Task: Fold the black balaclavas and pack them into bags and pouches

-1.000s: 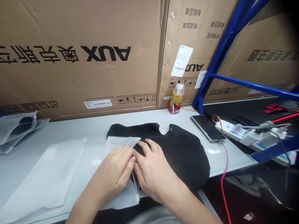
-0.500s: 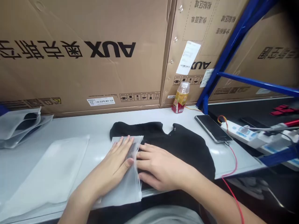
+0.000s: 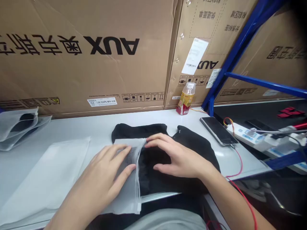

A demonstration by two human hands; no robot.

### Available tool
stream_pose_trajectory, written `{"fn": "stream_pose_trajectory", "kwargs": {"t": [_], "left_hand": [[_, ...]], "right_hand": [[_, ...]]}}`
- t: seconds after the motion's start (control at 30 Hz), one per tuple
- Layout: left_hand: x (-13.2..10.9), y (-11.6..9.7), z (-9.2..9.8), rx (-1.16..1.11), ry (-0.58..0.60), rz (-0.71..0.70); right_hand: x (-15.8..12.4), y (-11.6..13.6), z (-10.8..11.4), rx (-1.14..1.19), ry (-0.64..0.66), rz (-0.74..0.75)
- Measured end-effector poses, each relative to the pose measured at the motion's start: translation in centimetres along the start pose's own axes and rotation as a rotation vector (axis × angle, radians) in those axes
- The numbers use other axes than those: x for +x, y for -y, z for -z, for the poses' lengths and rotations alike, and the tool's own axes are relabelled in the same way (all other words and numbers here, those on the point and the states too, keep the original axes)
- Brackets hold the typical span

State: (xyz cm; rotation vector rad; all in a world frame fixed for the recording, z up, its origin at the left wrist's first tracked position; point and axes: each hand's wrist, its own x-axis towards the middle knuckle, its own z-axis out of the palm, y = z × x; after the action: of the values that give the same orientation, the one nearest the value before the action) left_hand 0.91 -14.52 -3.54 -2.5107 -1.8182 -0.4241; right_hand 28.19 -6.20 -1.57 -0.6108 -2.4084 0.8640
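Frosted zip bag (image 3: 122,198) lies under left hand (image 3: 105,171) — fingers loosely spread, resting on it. Zip edge (image 3: 138,191) runs roughly 12-to-6, at left fingertips' 3 o'clock. Right hand (image 3: 174,156) splayed, fingertips at or just beside the edge's 12 o'clock end — black cloth (image 3: 194,145) beneath.

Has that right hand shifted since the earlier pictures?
Yes. Judged against the standing bottle, the right hand has moved forward and somewhat rightward, so it is now nearer the bottle.
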Motion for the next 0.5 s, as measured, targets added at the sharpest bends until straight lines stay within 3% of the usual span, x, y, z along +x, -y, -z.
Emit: {"fn": "stream_pose_trajectory", "kwargs": {"t": [0.13,0.2,0.33,0.5], "left_hand": [[-0.7,-3.2,-0.5,0.060,-0.015,-0.083],[-1.0,-3.9,-0.6,0.060,-0.001,-0.135],[-1.4,-2.8,0.0,0.034,0.002,-0.223],[-1.1,-1.4,-0.1,0.018,-0.040,-0.214]], "right_hand": [[0.9,-0.6,-2.1,-0.209,0.051,0.062],[1.4,-0.3,-3.1,-0.268,0.068,0.089],[1.4,0.6,-3.4,-0.359,-0.009,0.070],[-0.3,1.0,-2.4,-0.274,-0.116,0.020]]}}
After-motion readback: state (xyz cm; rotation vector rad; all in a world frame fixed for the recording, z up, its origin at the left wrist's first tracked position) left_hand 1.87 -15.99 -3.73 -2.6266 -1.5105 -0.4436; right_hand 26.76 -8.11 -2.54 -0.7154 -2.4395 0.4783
